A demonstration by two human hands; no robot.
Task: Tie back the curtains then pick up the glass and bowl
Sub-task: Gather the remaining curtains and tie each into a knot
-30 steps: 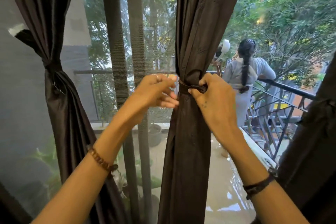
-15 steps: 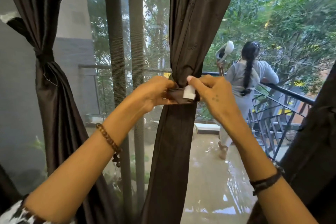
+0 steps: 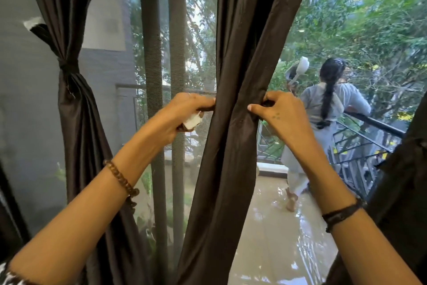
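Moved: tie now undone, ends apart.
Hands: two; left grips tie, right pinches middle curtain.
Curtains: three.

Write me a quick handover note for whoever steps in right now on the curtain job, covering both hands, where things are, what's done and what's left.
Left hand: grips one end of the tieback strap, the end with the white patch, left of the middle curtain.
Right hand: pinches the curtain's right edge at the same height.
Done: the left curtain is tied back.
Left: close the strap around the middle curtain; the right curtain is only partly in view. Glass and bowl are out of view; pick them up afterwards.
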